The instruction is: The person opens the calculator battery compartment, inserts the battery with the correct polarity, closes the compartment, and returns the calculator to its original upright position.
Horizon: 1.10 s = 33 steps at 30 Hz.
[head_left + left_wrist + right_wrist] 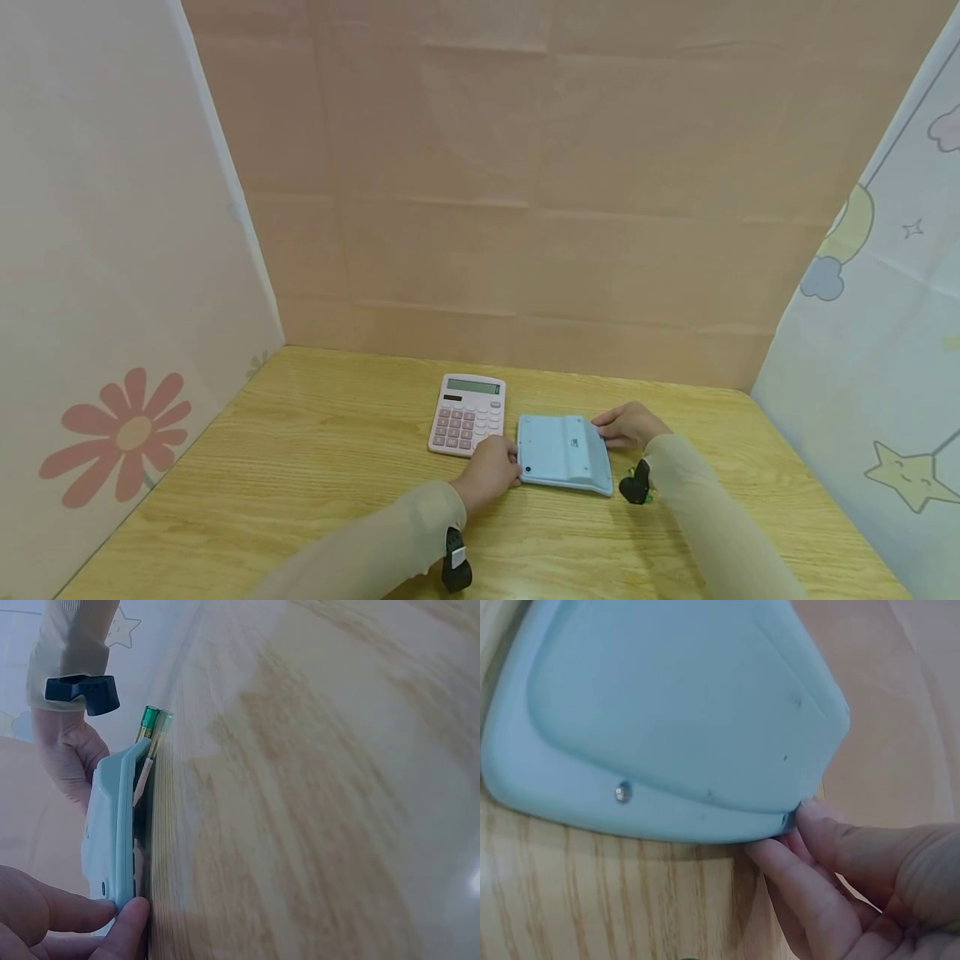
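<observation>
A light blue calculator [562, 450] is turned back side up, with its raised wedge and small label facing upward. My left hand [489, 473] pinches its left edge near the front corner; in the left wrist view the thumb and a finger [126, 930] close on that corner. At the far right corner, my right hand [626, 425] grips the edge between thumb and fingers, as the right wrist view shows. The calculator's underside, with its keys, is hidden, close over the table. Just behind my left hand lies a pink calculator [468, 414], keys up.
A slim green-and-gold-ended item [150, 718] shows low beside the blue calculator, near the right wrist. The wooden table [337, 433] ends at a tan backdrop [525, 208], with patterned cloth [885, 333] on either side.
</observation>
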Available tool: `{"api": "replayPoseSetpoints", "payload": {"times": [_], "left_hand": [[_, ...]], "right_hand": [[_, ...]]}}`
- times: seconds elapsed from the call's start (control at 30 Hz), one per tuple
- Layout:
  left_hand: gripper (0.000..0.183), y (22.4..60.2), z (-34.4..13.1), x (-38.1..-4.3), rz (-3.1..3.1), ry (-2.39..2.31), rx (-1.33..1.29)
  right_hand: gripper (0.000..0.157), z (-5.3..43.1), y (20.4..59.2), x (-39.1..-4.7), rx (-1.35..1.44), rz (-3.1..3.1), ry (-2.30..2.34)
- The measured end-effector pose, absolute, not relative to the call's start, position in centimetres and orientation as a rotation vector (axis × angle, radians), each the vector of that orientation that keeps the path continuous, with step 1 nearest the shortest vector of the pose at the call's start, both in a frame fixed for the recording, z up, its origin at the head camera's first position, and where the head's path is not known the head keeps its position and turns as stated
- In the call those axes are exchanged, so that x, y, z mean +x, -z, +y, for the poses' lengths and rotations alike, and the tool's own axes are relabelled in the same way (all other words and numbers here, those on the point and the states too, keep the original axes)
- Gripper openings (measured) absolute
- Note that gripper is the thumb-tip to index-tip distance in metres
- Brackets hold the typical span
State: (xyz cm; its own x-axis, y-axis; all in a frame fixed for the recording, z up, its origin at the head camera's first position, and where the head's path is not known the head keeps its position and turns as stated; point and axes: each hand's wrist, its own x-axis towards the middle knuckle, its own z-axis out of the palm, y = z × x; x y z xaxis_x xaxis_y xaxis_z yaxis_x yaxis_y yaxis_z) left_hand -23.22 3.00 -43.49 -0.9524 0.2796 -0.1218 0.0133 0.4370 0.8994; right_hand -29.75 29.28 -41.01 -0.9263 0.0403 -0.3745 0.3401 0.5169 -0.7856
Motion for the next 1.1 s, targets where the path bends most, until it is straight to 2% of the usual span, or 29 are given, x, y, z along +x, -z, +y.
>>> {"api": "replayPoseSetpoints", "payload": {"times": [0.33, 0.57, 0.93, 1.1], "left_hand": [[0.022, 43.54, 3.15, -23.21, 2.464, -1.481, 0.269], [0.011, 43.37, 3.23, -23.13, 2.509, -1.432, 0.274], [0.005, 43.36, 3.28, -23.11, 2.579, -1.346, 0.302], [0.01, 43.33, 3.34, -23.14, 2.619, -1.29, 0.336]], "right_hand": [[0.022, 29.37, 41.31, -29.79, 0.325, 2.472, 1.356], [0.021, 29.32, 41.45, -29.91, 0.328, 2.484, 1.364], [0.021, 29.11, 41.63, -29.96, 0.376, 2.487, 1.377], [0.021, 29.32, 41.72, -30.06, 0.365, 2.49, 1.369]]}}
